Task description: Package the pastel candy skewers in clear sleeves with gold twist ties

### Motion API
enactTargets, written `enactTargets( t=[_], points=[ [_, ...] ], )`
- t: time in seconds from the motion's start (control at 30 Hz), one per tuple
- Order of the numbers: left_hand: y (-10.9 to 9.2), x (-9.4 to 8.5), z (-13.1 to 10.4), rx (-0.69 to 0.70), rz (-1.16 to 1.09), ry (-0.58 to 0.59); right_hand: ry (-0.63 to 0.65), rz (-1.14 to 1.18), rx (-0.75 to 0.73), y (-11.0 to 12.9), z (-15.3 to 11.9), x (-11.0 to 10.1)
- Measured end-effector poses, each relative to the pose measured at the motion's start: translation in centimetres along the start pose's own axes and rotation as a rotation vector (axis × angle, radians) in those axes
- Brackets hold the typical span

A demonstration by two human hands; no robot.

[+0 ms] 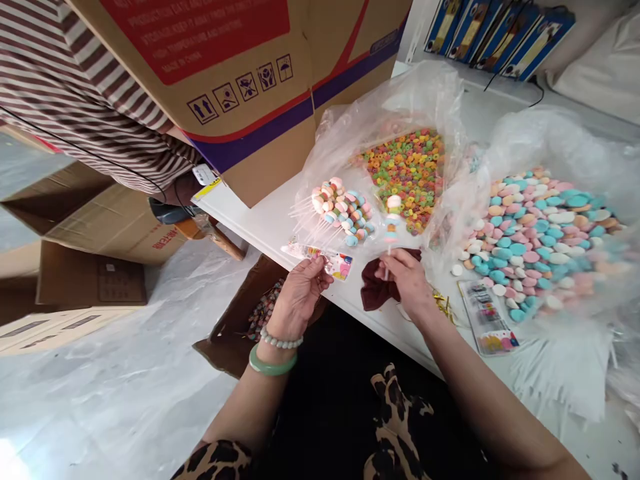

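Observation:
My left hand (295,293) pinches a small clear printed plastic bag (340,265) at the table's near edge. In my right hand (407,280) is the white stick of a candy skewer (393,217), held upright with pastel candies at its top. A dark maroon cloth (373,287) lies beneath that hand. Just beyond my left hand is a heap of finished candy skewers (345,212), their sticks pointing left and toward me. Ring-shaped gummies (407,173) fill an opened clear bag behind the skewer.
Pastel candies (525,247) spill from another bag at right, near printed packets (487,317), gold ties (443,307) and white sticks (560,373). A large carton (260,133) stands at the back left. Below the edge sits an open box (225,333). A person in stripes (100,87) is at left.

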State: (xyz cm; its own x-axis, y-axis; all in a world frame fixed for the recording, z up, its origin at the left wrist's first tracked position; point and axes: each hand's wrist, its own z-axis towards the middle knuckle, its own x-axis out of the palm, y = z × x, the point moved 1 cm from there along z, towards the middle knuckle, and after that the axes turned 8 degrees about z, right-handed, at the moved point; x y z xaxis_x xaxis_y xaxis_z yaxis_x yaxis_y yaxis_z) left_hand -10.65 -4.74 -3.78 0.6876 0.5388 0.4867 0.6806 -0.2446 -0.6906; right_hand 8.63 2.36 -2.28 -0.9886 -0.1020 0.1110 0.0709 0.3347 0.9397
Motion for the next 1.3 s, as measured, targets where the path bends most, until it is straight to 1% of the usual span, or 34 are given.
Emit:
enactTargets(
  t=[0.1, 0.17, 0.27, 0.37, 0.43, 0.53, 0.63, 0.7, 0.77, 0.9, 1.03, 1.07, 1.13, 1.23, 1.3],
  points=[
    [0.2, 1.3, 0.0, -0.045, -0.064, 0.019, 0.069, -0.188, -0.034, 0.3, -3.5, -4.5],
    [0.6, 2.4, 0.0, -0.079, -0.09, 0.019, 0.042, -0.275, -0.082, -0.1, -6.0, -6.9],
    [1.6, 4.0, 0.2, -0.107, -0.104, -0.018, -0.005, -0.257, -0.115, -1.3, -9.2, -9.1],
    [2.7, 5.6, 0.1, -0.076, -0.065, -0.023, -0.042, -0.166, -0.129, -2.1, -11.2, -10.2],
    [3.1, 6.9, -0.2, -0.026, 0.03, 0.031, -0.082, -0.092, -0.149, -2.1, -11.8, -10.8],
    [3.8, 9.2, -1.4, 0.089, 0.218, 0.138, -0.134, 0.066, -0.189, -1.5, -11.8, -11.5],
    [5.0, 11.5, -3.0, 0.181, 0.367, 0.197, -0.129, 0.244, -0.201, -0.8, -11.1, -11.8],
    [6.2, 12.7, -3.8, 0.186, 0.445, 0.232, -0.101, 0.33, -0.201, -0.5, -10.6, -11.5],
    [7.4, 13.6, -4.4, 0.168, 0.501, 0.263, -0.092, 0.381, -0.195, -0.5, -10.1, -11.0],
    [9.1, 14.4, -5.1, 0.128, 0.544, 0.287, -0.178, 0.462, -0.156, -1.2, -9.2, -10.5],
    [9.9, 14.6, -5.4, -0.004, 0.589, 0.374, -0.212, 0.453, -0.149, -2.3, -8.9, -11.0],
    [10.1, 14.6, -5.3, -0.022, 0.599, 0.377, -0.213, 0.442, -0.146, -2.4, -8.9, -11.2],
    [10.2, 14.5, -5.1, 0.007, 0.588, 0.325, -0.203, 0.408, -0.147, -2.4, -9.0, -11.4],
    [10.4, 14.4, -4.8, 0.101, 0.563, 0.237, -0.135, 0.327, -0.205, -1.8, -9.4, -11.3],
    [10.4, 14.4, -4.8, 0.141, 0.593, 0.251, -0.072, 0.285, -0.241, -1.5, -9.6, -11.1]
  ],
)
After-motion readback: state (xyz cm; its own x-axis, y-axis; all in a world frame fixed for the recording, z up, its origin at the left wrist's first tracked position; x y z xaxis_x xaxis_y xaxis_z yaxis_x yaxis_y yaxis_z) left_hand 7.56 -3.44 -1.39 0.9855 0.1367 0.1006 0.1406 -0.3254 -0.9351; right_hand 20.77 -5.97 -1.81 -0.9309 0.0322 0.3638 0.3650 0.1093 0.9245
